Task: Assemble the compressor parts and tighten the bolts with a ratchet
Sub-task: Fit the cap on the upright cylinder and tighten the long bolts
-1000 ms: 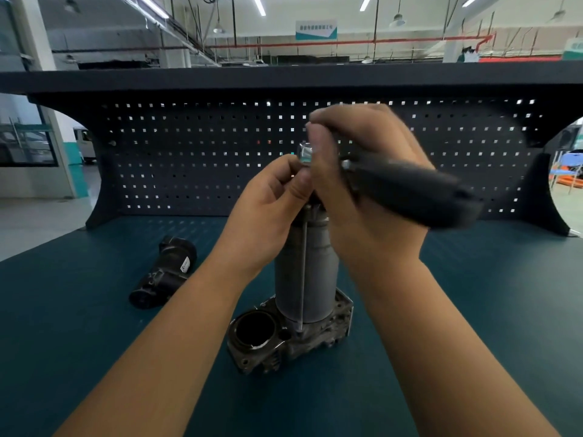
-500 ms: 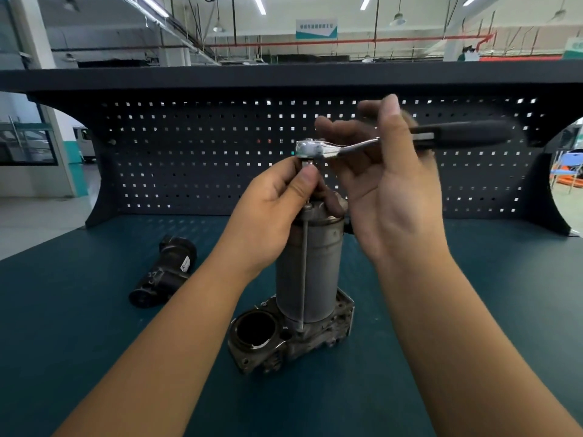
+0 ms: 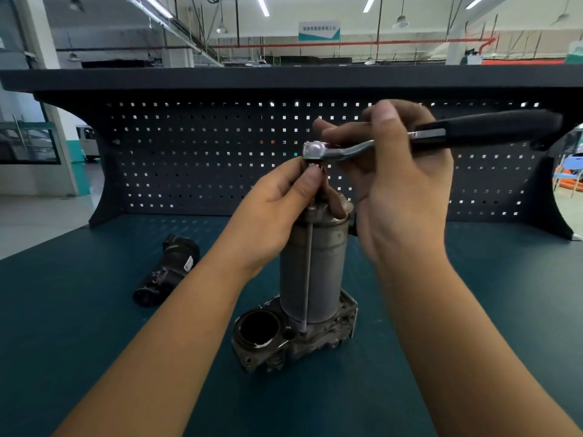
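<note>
Compressor [image 3: 315,272], dull grey metal, stands upright at the centre of the dark teal bench mat [image 3: 94,357], between the two forearms. Its cast base plate sits nearest, with an open round bore [image 3: 258,329] at the front left corner. A smooth grey cylinder rises from the base just behind the bore. Long thin steel bolt [image 3: 307,272] runs straight down the cylinder's front; lower end at the base, upper end lost among the fingers.

Left hand [image 3: 277,209] is at the cylinder top, thumb and fingers pinching the small chrome socket [image 3: 313,167] directly under the ratchet head. Chrome ratchet with black handle [image 3: 435,134] lies roughly level, head above the bolt line, handle pointing right. Right hand [image 3: 400,197] grips its shank just right of the head, thumb across the near side, fingers curled behind. Hands are close together; cannot tell whether they touch.

Left of the compressor, well apart: black cylindrical part [image 3: 167,272] on its side on the mat. It has a small white label, print too small to read.

Behind stands a black perforated back panel [image 3: 189,159] with square holes, dark shelf on top.

Far hall: hanging white-and-teal sign [image 3: 319,29], characters too blurred to read.
</note>
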The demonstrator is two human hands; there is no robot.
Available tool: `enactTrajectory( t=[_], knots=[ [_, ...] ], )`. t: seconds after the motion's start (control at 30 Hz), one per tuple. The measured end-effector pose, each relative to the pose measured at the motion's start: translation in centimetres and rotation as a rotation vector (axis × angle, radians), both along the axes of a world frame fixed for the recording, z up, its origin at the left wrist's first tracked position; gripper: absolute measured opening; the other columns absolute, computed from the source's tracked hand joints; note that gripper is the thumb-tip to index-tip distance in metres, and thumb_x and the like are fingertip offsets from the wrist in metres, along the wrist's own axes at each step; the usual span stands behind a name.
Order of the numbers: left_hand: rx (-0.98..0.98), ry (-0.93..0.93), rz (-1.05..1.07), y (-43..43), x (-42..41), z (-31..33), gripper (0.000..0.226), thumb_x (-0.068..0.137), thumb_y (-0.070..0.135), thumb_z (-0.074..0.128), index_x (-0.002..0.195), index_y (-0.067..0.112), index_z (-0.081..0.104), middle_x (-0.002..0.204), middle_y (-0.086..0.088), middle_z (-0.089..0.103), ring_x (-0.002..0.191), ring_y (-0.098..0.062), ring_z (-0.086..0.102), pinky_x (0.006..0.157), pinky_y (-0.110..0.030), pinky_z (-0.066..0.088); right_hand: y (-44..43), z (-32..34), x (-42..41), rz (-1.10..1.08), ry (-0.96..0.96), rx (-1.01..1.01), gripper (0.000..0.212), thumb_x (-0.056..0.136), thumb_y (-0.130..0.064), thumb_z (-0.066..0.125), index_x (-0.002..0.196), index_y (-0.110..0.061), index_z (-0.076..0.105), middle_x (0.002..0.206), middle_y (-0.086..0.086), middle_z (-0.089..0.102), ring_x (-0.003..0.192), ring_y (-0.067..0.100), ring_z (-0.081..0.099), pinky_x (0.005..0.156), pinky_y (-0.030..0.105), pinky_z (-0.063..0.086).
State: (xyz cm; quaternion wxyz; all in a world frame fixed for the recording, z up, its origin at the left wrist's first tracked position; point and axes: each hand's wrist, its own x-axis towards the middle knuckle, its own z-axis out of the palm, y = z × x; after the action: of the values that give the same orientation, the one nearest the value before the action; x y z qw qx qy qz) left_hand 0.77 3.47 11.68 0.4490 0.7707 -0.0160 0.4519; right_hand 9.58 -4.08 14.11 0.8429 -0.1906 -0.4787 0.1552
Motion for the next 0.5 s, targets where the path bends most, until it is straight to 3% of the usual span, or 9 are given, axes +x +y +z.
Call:
enactTrajectory(
  t=[0.1, 0.17, 0.3, 0.43, 0.5],
  knots=[
    [0.022, 0.001, 0.02, 0.0, 0.0, 0.0, 0.026, 0.097, 0.025, 0.036, 0.08, 0.014, 0.053, 0.07, 0.003, 0.067, 0.075, -0.011, 0.064, 0.075, -0.023, 0.05, -0.1, 0.2, 0.7, 0.363, 0.199, -0.176, 0.025, 0.101, -0.026, 0.037, 0.082, -0.013, 0.045, 0.065, 0.001, 0.07, 0.067, 0.019, 0.071, 0.047, 0.023, 0.046],
    [0.022, -0.007, 0.043, 0.0, 0.1, 0.0, 0.026, 0.096, 0.026, 0.036, 0.079, 0.017, 0.053, 0.071, 0.003, 0.066, 0.075, -0.013, 0.063, 0.077, -0.027, 0.05, 0.0, 0.1, 0.7, 0.382, 0.226, -0.185, 0.026, 0.101, -0.029, 0.038, 0.081, -0.013, 0.046, 0.066, 0.001, 0.07, 0.065, 0.018, 0.07, 0.044, 0.022, 0.043],
    [0.021, -0.017, 0.044, -0.1, 0.1, -0.1, 0.023, 0.096, 0.027, 0.036, 0.085, 0.021, 0.056, 0.071, 0.006, 0.067, 0.075, -0.007, 0.064, 0.074, -0.02, 0.049, 0.1, -0.3, 0.0, -0.021, 0.045, -0.041, 0.014, 0.096, -0.017, 0.049, 0.084, -0.01, 0.052, 0.064, 0.004, 0.07, 0.072, 0.023, 0.071, 0.054, 0.032, 0.055],
    [0.003, -0.036, 0.02, 0.0, 0.0, -0.1, 0.027, 0.095, 0.026, 0.036, 0.098, 0.008, 0.056, 0.077, 0.009, 0.068, 0.078, -0.002, 0.064, 0.073, -0.014, 0.048, 0.2, -0.6, -0.5, -0.351, -0.21, 0.144, 0.016, 0.092, -0.006, 0.053, 0.082, -0.019, 0.05, 0.07, 0.01, 0.065, 0.073, 0.02, 0.07, 0.067, 0.024, 0.052],
    [0.002, -0.033, 0.012, 0.1, 0.1, -0.1, 0.035, 0.095, 0.025, 0.036, 0.104, -0.003, 0.055, 0.084, 0.007, 0.067, 0.083, -0.004, 0.062, 0.077, -0.016, 0.048, 0.2, -0.7, -0.6, -0.524, -0.386, 0.231, 0.019, 0.09, -0.008, 0.054, 0.084, -0.025, 0.048, 0.074, -0.001, 0.06, 0.072, 0.019, 0.068, 0.066, 0.025, 0.052]
  ],
)
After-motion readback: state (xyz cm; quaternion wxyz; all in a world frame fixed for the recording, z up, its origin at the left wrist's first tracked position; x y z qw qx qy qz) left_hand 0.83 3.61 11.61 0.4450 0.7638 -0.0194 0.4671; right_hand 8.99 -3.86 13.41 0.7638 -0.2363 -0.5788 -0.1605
